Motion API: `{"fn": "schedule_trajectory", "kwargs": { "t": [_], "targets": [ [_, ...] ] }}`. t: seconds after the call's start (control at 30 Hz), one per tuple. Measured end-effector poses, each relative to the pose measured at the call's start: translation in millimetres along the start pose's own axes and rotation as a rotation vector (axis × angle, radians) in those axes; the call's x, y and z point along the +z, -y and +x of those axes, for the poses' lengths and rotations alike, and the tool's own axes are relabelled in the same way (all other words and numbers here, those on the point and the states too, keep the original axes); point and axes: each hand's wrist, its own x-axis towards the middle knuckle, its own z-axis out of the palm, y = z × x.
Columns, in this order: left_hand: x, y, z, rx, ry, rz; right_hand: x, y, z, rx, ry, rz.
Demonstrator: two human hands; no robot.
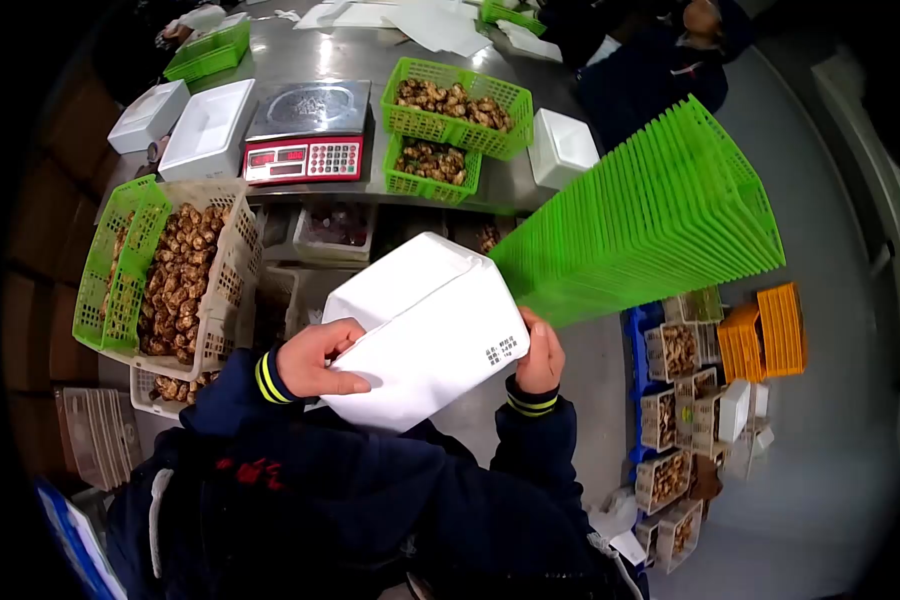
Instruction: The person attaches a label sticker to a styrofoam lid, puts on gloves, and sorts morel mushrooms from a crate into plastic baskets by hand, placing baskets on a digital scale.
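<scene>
Between my two hands a white foam box [425, 345] is held tilted in front of my body, its open top facing away from me. Small black printed text shows on its side near the right corner. My left hand [320, 362] grips the box's left edge, thumb on the outer face and fingers partly hidden. At the right corner, my right hand [541, 355] is closed on the box, with some fingers out of sight behind it. Just beyond that hand leans a tall stack of nested green plastic baskets [650, 210].
A red scale [305, 135] stands on the metal table, foam boxes [208, 128] to its left. Green baskets [457, 105] of brown, mushroom-like lumps stand right of it. A white crate [232, 270] of similar lumps is at left. Orange crates [760, 332] stand right; a person [660, 85] is beyond.
</scene>
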Motion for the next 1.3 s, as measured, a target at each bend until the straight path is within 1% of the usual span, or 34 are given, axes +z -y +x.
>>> {"fn": "schedule_trajectory", "kwargs": {
  "t": [0.03, 0.07, 0.1, 0.13, 0.17, 0.23, 0.3, 0.37, 0.43, 0.47, 0.53, 0.57, 0.6, 0.63, 0.67, 0.7, 0.73, 0.77, 0.83, 0.9, 0.93, 0.97, 1.0, 1.1, 1.17, 1.23, 1.27, 1.3],
  "targets": [
    [0, -15, 9, 0.049, -0.004, 0.114, -7, -2, 15, -0.09, 0.058, 0.059],
    [0, -29, 16, 0.086, -0.007, 0.224, -13, 1, 31, -0.117, 0.12, 0.119],
    [-2, -42, 22, 0.043, -0.063, 0.305, -14, 8, 46, -0.141, 0.177, 0.18],
    [-5, -52, 27, 0.039, -0.15, 0.319, -11, 14, 58, -0.196, 0.153, 0.208],
    [-11, -61, 33, 0.039, -0.233, 0.334, -6, 20, 71, -0.185, 0.092, 0.254],
    [-33, -89, 47, 0.203, -0.327, 0.582, -5, 10, 96, -0.149, 0.027, 0.251],
    [-69, -102, 59, 0.217, -0.416, 0.651, 1, -3, 115, -0.055, 0.017, 0.237],
    [-111, -108, 78, 0.313, -0.508, 0.529, 10, -20, 130, 0.004, 0.099, 0.214],
    [-160, -117, 91, 0.243, -0.483, 0.472, 24, -35, 144, 0.029, 0.142, 0.191],
    [-182, -121, 99, 0.286, -0.487, 0.484, 30, -42, 152, 0.049, 0.163, 0.185],
    [-230, -124, 117, 0.339, -0.477, 0.573, 41, -53, 168, 0.102, 0.196, 0.155],
    [-253, -123, 128, 0.362, -0.483, 0.606, 46, -58, 177, 0.088, 0.214, 0.111],
    [-281, -125, 140, 0.358, -0.464, 0.729, 53, -65, 187, 0.119, 0.197, 0.097],
    [-304, -125, 150, 0.327, -0.498, 0.869, 58, -72, 193, 0.16, 0.178, 0.08],
    [-323, -123, 166, 0.32, -0.544, 0.908, 66, -77, 202, 0.195, 0.166, 0.073],
    [-343, -118, 183, 0.309, -0.588, 0.948, 73, -80, 210, 0.23, 0.169, 0.047],
    [-367, -111, 203, 0.337, -0.535, 0.892, 79, -81, 215, 0.246, 0.186, 0.022],
    [-395, -100, 225, 0.321, -0.599, 1.0, 88, -82, 222, 0.255, 0.202, -0.001],
    [-449, -73, 278, 0.379, -0.594, 1.163, 97, -86, 229, 0.291, 0.169, 0.039],
    [-480, -49, 328, 0.324, -0.66, 1.299, 98, -94, 234, 0.327, 0.124, 0.013],
    [-496, -33, 353, 0.31, -0.65, 1.341, 96, -96, 236, 0.346, 0.105, -0.004],
    [-508, -15, 376, 0.333, -0.668, 1.344, 94, -98, 238, 0.366, 0.083, -0.024],
    [-518, 2, 398, 0.319, -0.657, 1.336, 90, -102, 240, 0.372, 0.047, -0.016],
    [-522, 34, 449, 0.293, -0.62, 1.313, 84, -101, 242, 0.439, -0.054, -0.063],
    [-520, 55, 476, 0.277, -0.59, 1.303, 80, -102, 242, 0.446, -0.088, -0.1],
    [-518, 78, 499, 0.209, -0.614, 1.355, 78, -102, 242, 0.459, -0.102, -0.117],
    [-521, 93, 509, 0.15, -0.614, 1.327, 78, -102, 242, 0.47, -0.103, -0.149],
    [-523, 107, 515, 0.16, -0.648, 1.367, 77, -102, 244, 0.491, -0.123, -0.155]
  ]
}}
